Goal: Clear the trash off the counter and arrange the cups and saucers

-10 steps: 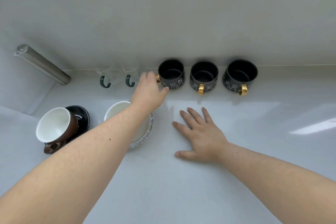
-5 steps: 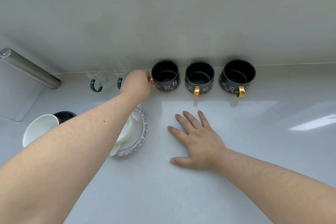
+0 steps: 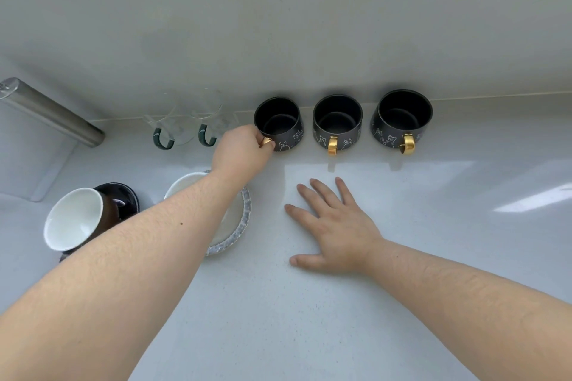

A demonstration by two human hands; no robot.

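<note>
Three black cups with cat drawings and gold handles stand in a row against the back wall: left [image 3: 278,122], middle [image 3: 337,122], right [image 3: 401,120]. My left hand [image 3: 241,150] pinches the gold handle of the left black cup. My right hand [image 3: 335,227] lies flat and open on the counter [image 3: 433,210], empty. Two clear glass cups with green handles [image 3: 173,128] [image 3: 210,124] stand left of the black row. Under my left forearm is a white cup on a grey-rimmed saucer [image 3: 243,219]. A brown cup with white inside [image 3: 74,219] leans on a black saucer [image 3: 123,196].
A steel cylinder [image 3: 49,113] juts out at the far left above a lower recessed area. The pale wall [image 3: 278,25] rises right behind the cups.
My left hand reached past the glass cups and closed on the left black cup's handle. The right hand stayed flat; the view shifted slightly.
</note>
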